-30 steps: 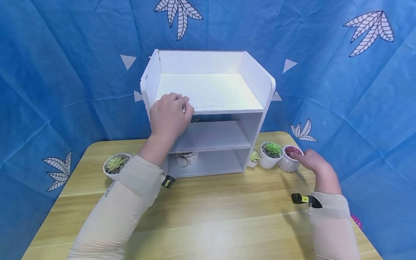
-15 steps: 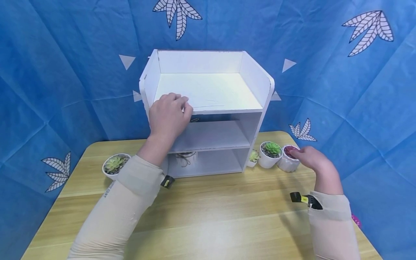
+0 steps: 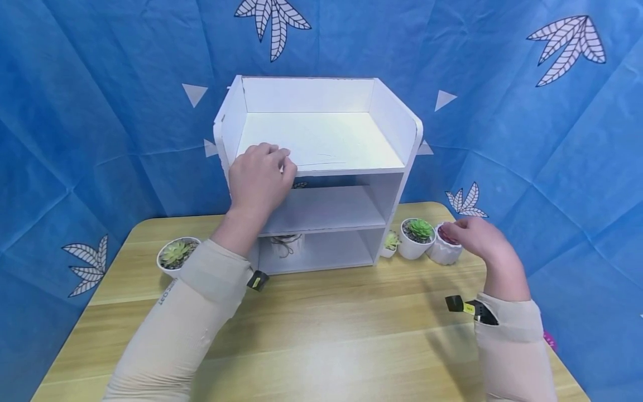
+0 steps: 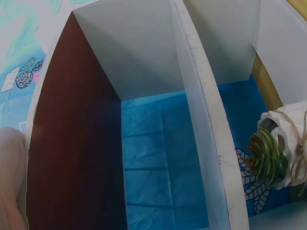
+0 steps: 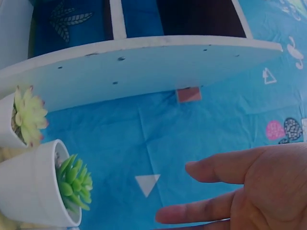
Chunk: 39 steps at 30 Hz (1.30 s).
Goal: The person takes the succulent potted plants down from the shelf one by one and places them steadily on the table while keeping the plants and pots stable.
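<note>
My left hand (image 3: 258, 178) rests on the front edge of the white shelf unit's top board (image 3: 321, 139), near its left side. In the left wrist view only part of that hand shows. To the right of the unit, my right hand (image 3: 479, 237) is over a white pot (image 3: 444, 254) with a red succulent (image 3: 447, 234), partly covering it. The right wrist view shows this hand's thumb and fingers spread apart with nothing between them. Beside that pot stands a white pot with a bright green succulent (image 3: 419, 229), and a small pale succulent (image 3: 390, 241) is against the unit.
At the left of the wooden table (image 3: 321, 324) stands another potted succulent (image 3: 176, 254). A twine-tied white pot with a green succulent (image 4: 268, 155) sits in the unit's lowest compartment. A blue patterned cloth (image 3: 502, 123) hangs behind. Something pink (image 3: 550, 339) shows at the table's right edge.
My right hand has risen slightly from the red succulent, and its fingers have drawn up off the pot. My left hand has stayed on the shelf unit; the pots have not moved.
</note>
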Tool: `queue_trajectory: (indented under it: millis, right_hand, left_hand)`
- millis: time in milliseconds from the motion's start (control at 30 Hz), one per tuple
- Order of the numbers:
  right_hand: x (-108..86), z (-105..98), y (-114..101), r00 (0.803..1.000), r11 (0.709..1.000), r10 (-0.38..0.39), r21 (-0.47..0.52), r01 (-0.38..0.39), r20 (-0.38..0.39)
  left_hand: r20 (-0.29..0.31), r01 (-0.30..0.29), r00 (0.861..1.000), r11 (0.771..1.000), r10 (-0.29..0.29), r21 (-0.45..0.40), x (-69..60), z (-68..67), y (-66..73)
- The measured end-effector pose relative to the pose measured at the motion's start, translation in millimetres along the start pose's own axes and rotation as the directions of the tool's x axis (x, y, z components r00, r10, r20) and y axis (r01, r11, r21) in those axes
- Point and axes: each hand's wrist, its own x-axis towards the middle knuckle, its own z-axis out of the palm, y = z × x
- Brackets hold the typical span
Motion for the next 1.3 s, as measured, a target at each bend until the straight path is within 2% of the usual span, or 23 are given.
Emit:
queue_trajectory:
  millis: [167, 567, 933, 1300]
  right_hand:
    - [-0.9, -5, -8, 0.998, 0.999, -0.035, -0.018, 0.034, -0.05]
    - [-8.1, -12, -31, 0.995, 1.0, -0.018, -0.019, 0.016, -0.101]
    - [-14.9, -14, -53, 0.987, 0.999, -0.04, -0.017, 0.038, -0.157]
    - [-16.1, -14, -72, 0.956, 0.996, -0.08, 0.018, 0.089, -0.282]
  left_hand:
    - [-0.005, -0.003, 1.0, 1.0, 0.003, 0.001, -0.3, -0.2, -0.4]
    - [-0.001, -0.004, 1.0, 1.0, 0.004, -0.004, 0.2, -1.5, -0.1]
    - [-0.004, -0.003, 1.0, 1.0, 0.003, -0.012, -0.3, -0.3, -0.9]
    - [0.001, 0.0, 1.0, 1.0, 0.0, -0.015, -0.3, -0.6, -0.3]
